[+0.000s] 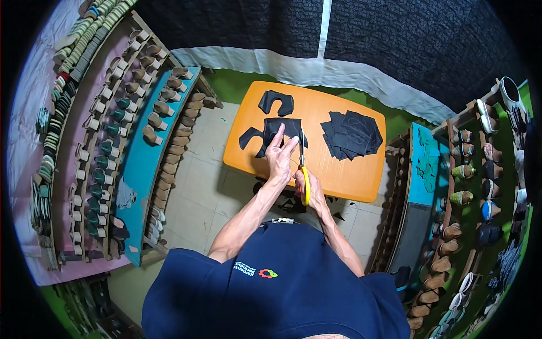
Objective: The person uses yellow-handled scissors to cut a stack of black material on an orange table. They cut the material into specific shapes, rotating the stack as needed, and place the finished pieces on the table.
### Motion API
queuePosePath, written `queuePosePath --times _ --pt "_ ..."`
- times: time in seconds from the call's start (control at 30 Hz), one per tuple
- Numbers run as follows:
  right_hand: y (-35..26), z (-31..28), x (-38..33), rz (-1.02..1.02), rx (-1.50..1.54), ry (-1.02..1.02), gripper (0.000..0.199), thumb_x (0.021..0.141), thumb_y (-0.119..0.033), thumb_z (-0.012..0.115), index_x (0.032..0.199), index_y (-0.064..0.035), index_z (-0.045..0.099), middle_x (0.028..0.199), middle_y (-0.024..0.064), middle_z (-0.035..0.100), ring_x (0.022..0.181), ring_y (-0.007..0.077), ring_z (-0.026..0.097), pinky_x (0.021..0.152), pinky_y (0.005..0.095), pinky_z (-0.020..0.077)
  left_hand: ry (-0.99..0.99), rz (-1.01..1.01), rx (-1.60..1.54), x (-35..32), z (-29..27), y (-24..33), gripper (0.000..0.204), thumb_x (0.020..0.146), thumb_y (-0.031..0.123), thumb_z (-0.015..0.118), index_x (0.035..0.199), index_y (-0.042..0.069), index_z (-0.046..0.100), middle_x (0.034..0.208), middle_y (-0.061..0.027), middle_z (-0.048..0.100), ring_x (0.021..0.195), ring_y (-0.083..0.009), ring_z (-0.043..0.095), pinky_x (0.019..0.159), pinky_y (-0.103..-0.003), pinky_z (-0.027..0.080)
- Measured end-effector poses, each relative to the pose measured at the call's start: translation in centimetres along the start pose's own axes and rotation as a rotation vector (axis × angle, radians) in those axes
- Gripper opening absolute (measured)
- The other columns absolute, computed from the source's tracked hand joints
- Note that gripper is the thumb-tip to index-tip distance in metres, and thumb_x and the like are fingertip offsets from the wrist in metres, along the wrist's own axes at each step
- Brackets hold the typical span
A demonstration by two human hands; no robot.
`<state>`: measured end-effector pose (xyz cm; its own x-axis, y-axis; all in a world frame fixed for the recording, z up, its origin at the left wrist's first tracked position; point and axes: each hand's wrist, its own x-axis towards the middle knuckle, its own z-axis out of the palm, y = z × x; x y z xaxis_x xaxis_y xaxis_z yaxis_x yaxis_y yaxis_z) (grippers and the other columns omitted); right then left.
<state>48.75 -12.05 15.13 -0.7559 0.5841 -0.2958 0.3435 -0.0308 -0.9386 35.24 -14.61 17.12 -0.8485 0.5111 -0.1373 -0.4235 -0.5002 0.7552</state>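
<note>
1. My left hand (280,153) lies spread and flat, fingers pointing away from me, pressing down on a black cutout (274,134) near the front left of the orange counter (350,175). It grips nothing; it only pins the piece.
2. My right hand (309,189) is closed around the yellow handles of the scissors (304,169). The blades point away from me, just right of my left fingers, and reach the edge of the cutout.
3. I cannot tell how far the blades stand apart; they are too thin in this view.
4. The cutout looks like thin sheet material, soft and light. I judge it would slide or buckle under the blades if not held flat, so the spread palm close beside the cut line is the right hold. Lifting it by one corner would probably let it droop.
5. A second, smaller black piece (276,102) lies farther back on the counter, apart from the first.
6. A loose stack of black sheets (351,134) sits to the right, well apart from both hands.
7. Black scraps (339,214) lie on the tiled floor just below the counter's near edge.
8. Racks of shoe lasts (113,130) stand on my left, and shelves with finished shoes (460,198) on my right.
</note>
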Motion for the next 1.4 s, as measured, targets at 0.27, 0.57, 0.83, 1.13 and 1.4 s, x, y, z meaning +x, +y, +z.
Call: queuePosePath --times 0.27,0.57,0.83,1.13,1.4 --pt "1.1 0.9 0.5 0.009 -0.028 0.006 0.058 0.097 -0.058 0.056 0.099 -0.0002 0.058 0.066 0.0108 0.058 0.06 0.0212 0.057 0.058 0.0383 0.0454 0.019 0.003 0.064 -0.6 -0.8 0.3 0.065 0.087 -0.003 0.074 0.146 0.001 0.047 0.104 -0.0073 0.07 0.087 -0.0082 0.067 0.084 -0.023 0.055" --pt "-0.6 0.7 -0.6 0.081 0.183 0.023 0.052 0.095 -0.056 0.063 0.089 -0.0044 0.061 0.056 -0.0021 0.049 0.046 0.0086 0.047 0.044 0.0279 0.0378 -0.006 -0.033 0.049 0.0 -0.9 1.0 0.066 0.087 -0.003 0.073 0.147 0.0 0.045 0.101 -0.0051 0.069 0.085 -0.0092 0.068 0.084 -0.024 0.057" --pt "-0.9 -0.1 -0.7 0.11 0.244 0.029 0.047 0.092 -0.053 0.069 0.083 -0.0067 0.061 0.055 -0.0056 0.045 0.044 0.0064 0.043 0.042 0.0257 0.0324 -0.032 -0.07 0.082 0.6 -0.7 2.1 0.069 0.085 -0.004 0.073 0.148 -0.003 0.042 0.102 -0.0065 0.067 0.085 -0.0101 0.068 0.085 -0.025 0.058" --pt "-0.3 -1.4 -0.6 0.126 0.241 0.033 0.047 0.09 -0.052 0.073 0.078 -0.0082 0.059 0.054 -0.0067 0.044 0.045 0.0041 0.04 0.041 0.0243 0.0295 -0.063 -0.148 0.099 1.9 -1.4 2.2 0.063 0.083 -0.006 0.073 0.142 -0.001 0.051 0.133 -0.013 0.058 0.1 -0.0144 0.068 0.089 -0.027 0.057" --pt "-0.8 -2.1 -0.4 0.067 0.191 -0.079 0.055 0.093 -0.06 0.063 0.088 -0.0052 0.06 0.056 -0.0007 0.049 0.045 0.0094 0.047 0.043 0.0261 0.0372 -0.11 -0.117 0.211 1.6 -1.5 1.4 0.06 0.083 -0.003 0.076 0.139 -0.002 0.055 0.111 -0.0072 0.069 0.091 -0.0104 0.069 0.082 -0.022 0.055"
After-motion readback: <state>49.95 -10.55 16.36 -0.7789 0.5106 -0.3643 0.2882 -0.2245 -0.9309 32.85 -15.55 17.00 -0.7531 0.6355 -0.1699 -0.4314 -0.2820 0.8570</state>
